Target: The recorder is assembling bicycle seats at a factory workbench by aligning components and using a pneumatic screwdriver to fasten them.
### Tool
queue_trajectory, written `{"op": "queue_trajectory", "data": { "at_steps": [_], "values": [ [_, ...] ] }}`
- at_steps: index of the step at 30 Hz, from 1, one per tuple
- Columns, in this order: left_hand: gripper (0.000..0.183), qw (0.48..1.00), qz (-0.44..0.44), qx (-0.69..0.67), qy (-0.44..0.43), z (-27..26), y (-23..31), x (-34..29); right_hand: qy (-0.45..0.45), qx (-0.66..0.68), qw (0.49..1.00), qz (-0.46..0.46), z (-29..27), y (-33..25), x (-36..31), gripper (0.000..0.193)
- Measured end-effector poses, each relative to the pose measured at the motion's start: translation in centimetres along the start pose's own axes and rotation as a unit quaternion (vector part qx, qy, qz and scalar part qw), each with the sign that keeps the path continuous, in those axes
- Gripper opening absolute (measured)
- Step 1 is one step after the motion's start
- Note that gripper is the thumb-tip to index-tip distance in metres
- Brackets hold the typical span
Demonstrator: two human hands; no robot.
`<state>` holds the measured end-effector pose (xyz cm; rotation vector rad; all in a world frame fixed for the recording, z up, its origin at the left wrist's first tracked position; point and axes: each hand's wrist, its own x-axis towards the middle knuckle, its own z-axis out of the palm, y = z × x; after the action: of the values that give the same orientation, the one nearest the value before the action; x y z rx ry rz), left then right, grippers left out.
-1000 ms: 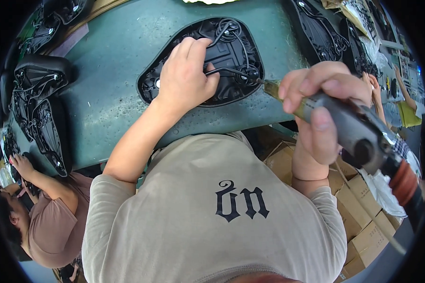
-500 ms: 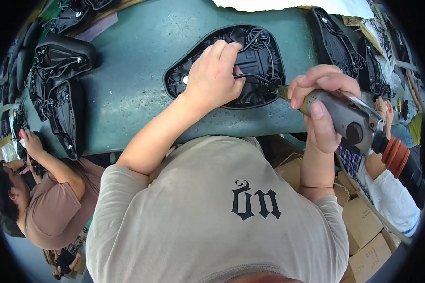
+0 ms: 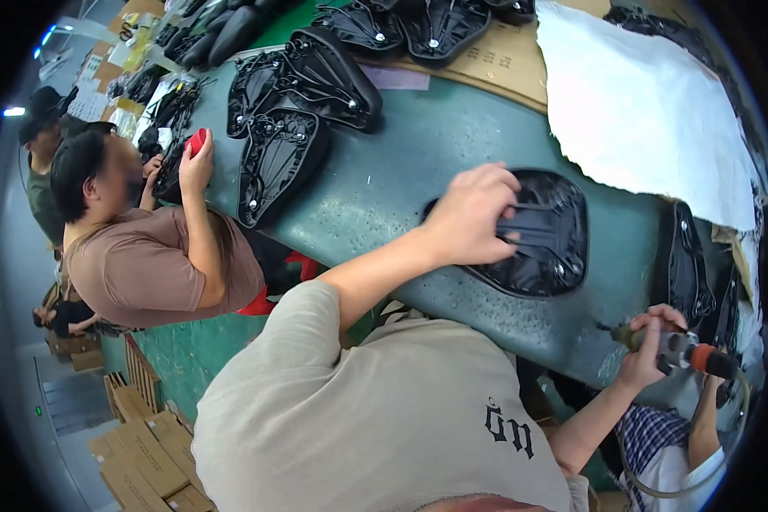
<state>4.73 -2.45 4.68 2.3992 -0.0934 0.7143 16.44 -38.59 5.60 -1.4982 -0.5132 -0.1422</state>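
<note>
A black bicycle saddle [image 3: 542, 247] lies upside down on the green table, its wire rails and springs facing up. My left hand [image 3: 478, 213] is over its narrow end, slightly blurred, thumb and fingers apart with part of the underside showing between them. Whether the fingertips touch a rail I cannot tell. Off the saddle's right side, near the table edge, my right hand [image 3: 644, 350] is closed around a power screwdriver [image 3: 676, 348], its tip pointing left. A hose hangs from the tool's back end.
More upturned saddles [image 3: 282, 162] lie at the left; others rest on cardboard [image 3: 503, 72] at the back. A white sheet [image 3: 648, 119] covers the far right. A co-worker [image 3: 158, 247] at the left holds a red object [image 3: 198, 141]. Another person's sleeve [image 3: 700, 474] is close by my right arm.
My view has swung left. The screwdriver has moved away from the saddle's spring, toward the right and nearer the table edge. My left hand has loosened from its grip at the rails.
</note>
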Motion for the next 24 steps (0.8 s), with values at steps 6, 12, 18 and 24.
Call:
{"op": "queue_trajectory", "data": {
  "at_steps": [6, 12, 18, 24],
  "values": [
    [0.036, 0.901, -0.229, 0.107, 0.352, -13.2, -6.5, 1.9, 0.008, 0.035, 0.999, -0.023, -0.5, 0.2, -0.6, 0.026],
    [0.055, 0.693, -0.473, 0.316, 0.442, -29.8, -22.0, 1.2, 0.05, 0.021, 0.999, -0.006, -1.2, -0.4, -0.9, 0.025],
    [0.093, 0.665, -0.576, 0.44, 0.183, -34.8, -33.6, -4.4, 0.186, 0.022, 0.979, 0.083, -2.1, -0.9, 1.5, 0.015],
    [0.093, 0.652, -0.494, 0.517, 0.25, -33.1, -29.4, -1.7, 0.23, -0.04, 0.954, 0.187, -5.5, 0.2, 4.5, 0.024]
  ]
}}
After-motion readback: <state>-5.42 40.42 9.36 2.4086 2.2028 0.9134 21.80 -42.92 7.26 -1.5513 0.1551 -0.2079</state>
